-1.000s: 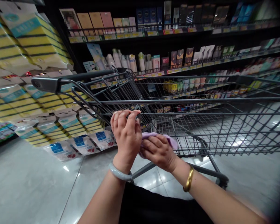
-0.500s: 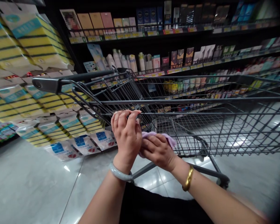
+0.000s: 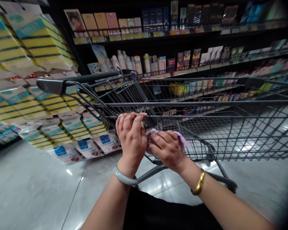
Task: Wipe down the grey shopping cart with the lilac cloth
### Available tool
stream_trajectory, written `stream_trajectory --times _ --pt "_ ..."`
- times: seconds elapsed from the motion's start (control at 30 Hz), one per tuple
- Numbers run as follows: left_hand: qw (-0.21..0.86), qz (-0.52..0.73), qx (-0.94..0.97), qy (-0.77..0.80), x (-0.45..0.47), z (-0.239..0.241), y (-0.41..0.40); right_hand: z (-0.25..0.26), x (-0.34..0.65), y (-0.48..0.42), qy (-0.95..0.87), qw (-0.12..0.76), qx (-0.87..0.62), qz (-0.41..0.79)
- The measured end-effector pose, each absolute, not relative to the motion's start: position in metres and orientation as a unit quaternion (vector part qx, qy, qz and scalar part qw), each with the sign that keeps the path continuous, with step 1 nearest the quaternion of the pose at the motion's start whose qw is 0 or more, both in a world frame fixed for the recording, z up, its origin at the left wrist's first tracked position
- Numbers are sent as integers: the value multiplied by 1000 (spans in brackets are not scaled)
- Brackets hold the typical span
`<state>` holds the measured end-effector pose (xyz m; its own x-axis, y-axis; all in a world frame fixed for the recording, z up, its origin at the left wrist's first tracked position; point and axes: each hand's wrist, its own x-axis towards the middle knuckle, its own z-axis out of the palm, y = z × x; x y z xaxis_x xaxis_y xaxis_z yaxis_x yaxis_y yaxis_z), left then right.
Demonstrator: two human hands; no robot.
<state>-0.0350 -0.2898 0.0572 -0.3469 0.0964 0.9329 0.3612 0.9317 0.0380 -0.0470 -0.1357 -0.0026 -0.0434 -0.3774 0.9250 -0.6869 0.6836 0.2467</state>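
A grey wire shopping cart (image 3: 206, 105) stands sideways in front of me. My left hand (image 3: 132, 137) has its fingers curled over a wire of the cart's near side wall. Right beside it, my right hand (image 3: 166, 148) presses a lilac cloth (image 3: 180, 138) against the same wire wall, fingers bent over the cloth. The two hands touch each other. A pale bangle sits on my left wrist, a gold one on my right. The cart's dark handle bar (image 3: 62, 83) sticks out to the upper left.
Stacked yellow-and-white packs (image 3: 26, 64) fill the left side down to the glossy tiled floor (image 3: 33, 188). Dark shelves (image 3: 182, 35) with bottles and boxes run behind the cart. The cart's lower frame (image 3: 220, 179) reaches toward my right.
My right hand with the cloth has slid a little up and to the right along the cart's wires. The left hand keeps its hold.
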Motion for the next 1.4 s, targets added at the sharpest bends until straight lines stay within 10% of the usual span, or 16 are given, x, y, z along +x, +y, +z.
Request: stream_trajectory --times 0.37,0.73,1.17,1.4 --pt "563 -135 -129 -805 -34 51 -287 64 -44 -83 -641 702 227 212" --pt "609 -135 -154 -767 -40 33 -295 137 -46 -189 -693 605 390 49" --pt "651 -307 26 -694 -34 39 -345 55 -43 -182 -672 547 499 -18" --pt "556 -434 27 -708 -53 23 -348 138 -55 -226 -668 624 406 12"
